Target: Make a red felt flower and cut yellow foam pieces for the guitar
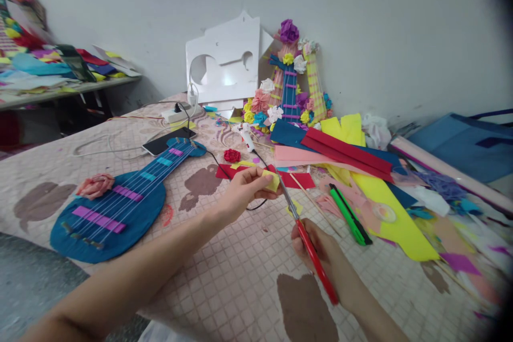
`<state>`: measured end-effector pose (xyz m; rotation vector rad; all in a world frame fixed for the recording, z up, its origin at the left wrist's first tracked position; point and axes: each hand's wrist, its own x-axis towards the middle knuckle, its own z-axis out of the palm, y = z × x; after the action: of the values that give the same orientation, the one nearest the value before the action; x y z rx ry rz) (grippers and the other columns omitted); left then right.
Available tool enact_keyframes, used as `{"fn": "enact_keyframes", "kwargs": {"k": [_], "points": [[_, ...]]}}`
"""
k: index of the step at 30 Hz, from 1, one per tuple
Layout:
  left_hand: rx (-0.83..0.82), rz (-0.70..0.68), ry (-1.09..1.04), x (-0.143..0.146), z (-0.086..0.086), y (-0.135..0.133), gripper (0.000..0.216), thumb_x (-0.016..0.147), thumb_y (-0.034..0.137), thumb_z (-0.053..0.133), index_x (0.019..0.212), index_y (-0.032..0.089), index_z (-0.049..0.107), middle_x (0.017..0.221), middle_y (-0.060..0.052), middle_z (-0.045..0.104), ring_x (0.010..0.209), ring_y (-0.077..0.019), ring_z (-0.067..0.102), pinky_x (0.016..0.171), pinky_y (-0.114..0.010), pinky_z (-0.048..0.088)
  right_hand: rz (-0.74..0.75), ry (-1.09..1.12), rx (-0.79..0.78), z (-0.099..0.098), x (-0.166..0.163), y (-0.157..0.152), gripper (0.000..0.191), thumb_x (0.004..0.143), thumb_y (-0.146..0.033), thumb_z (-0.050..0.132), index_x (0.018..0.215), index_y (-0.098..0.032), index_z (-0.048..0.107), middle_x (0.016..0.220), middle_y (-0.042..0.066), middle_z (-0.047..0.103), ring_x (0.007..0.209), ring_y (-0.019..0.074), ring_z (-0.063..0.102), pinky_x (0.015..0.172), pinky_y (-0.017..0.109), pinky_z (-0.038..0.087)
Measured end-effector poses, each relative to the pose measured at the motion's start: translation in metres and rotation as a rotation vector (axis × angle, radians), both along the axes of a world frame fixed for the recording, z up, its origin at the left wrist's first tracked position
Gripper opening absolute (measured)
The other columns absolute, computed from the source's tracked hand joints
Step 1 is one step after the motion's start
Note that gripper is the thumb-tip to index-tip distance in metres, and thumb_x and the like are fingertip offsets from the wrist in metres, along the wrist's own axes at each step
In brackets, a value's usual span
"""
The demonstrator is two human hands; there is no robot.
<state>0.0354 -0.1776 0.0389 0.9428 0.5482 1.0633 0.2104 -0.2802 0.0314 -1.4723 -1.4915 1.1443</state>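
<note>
Pinching a small yellow paper piece (273, 181) between thumb and fingers of the left hand (250, 187), to the right of the blue guitar (140, 216); gripping red-handled scissors (316, 263) in the right hand (331, 256), fingers closed round the handle, farther right of that guitar; pointing blades up beside the paper, impossible to tell whether touching; probably very light, soft, quick to crease or tear; best held lightly near one edge, flat between finger pads; also right of the guitar, a red paper flower (232, 156) and white glue gun (247, 139); well to its right, a green cutter (350, 215).
</note>
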Motion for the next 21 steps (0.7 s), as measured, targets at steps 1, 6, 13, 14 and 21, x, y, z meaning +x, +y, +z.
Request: {"fn": "enact_keyframes", "kwargs": {"k": [1, 6, 13, 14, 21], "points": [[-0.001, -0.001, 0.007, 0.0, 0.001, 0.0, 0.026, 0.074, 0.033, 0.073, 0.08, 0.012, 0.058, 0.078, -0.003, 0.068, 0.07, -0.0128, 0.067, 0.068, -0.025, 0.055, 0.0, 0.0, 0.0, 0.0, 0.0, 0.0, 0.02, 0.077, -0.04, 0.06, 0.074, -0.023, 0.05, 0.068, -0.001, 0.054, 0.061, 0.0147, 0.054, 0.06, 0.027, 0.052], [-0.003, -0.019, 0.044, -0.003, 0.006, 0.002, 0.029, 0.071, 0.035, 0.076, 0.076, 0.012, 0.059, 0.076, -0.003, 0.067, 0.067, -0.0128, 0.067, 0.065, -0.025, 0.055, 0.021, 0.054, -0.028, 0.0, 0.0, 0.001, 0.015, 0.077, -0.034, 0.06, 0.075, -0.023, 0.051, 0.069, -0.002, 0.052, 0.061, 0.0131, 0.051, 0.061, 0.026, 0.051], [0.016, -0.089, 0.048, -0.008, 0.008, 0.007, 0.029, 0.071, 0.034, 0.076, 0.076, 0.012, 0.058, 0.074, -0.003, 0.068, 0.068, -0.0138, 0.069, 0.063, -0.023, 0.055, -0.008, 0.106, -0.06, 0.005, -0.001, -0.002, 0.023, 0.075, -0.036, 0.063, 0.068, -0.023, 0.046, 0.068, -0.003, 0.047, 0.059, 0.0115, 0.047, 0.061, 0.025, 0.051], [0.019, -0.093, 0.048, -0.009, 0.008, 0.007, 0.029, 0.071, 0.034, 0.076, 0.076, 0.013, 0.058, 0.074, -0.003, 0.068, 0.068, -0.0142, 0.069, 0.063, -0.023, 0.055, -0.009, 0.096, -0.058, 0.005, -0.001, -0.002, 0.023, 0.076, -0.037, 0.062, 0.068, -0.023, 0.046, 0.068, -0.003, 0.047, 0.059, 0.0113, 0.047, 0.06, 0.025, 0.05], [0.035, -0.118, 0.09, -0.011, 0.011, 0.009, 0.028, 0.073, 0.035, 0.074, 0.075, 0.012, 0.059, 0.074, -0.005, 0.068, 0.07, -0.0142, 0.069, 0.065, -0.023, 0.055, -0.01, -0.002, -0.031, 0.0, 0.001, -0.001, 0.034, 0.077, -0.054, 0.057, 0.069, -0.023, 0.045, 0.067, -0.002, 0.048, 0.059, 0.0125, 0.048, 0.058, 0.025, 0.05]]}}
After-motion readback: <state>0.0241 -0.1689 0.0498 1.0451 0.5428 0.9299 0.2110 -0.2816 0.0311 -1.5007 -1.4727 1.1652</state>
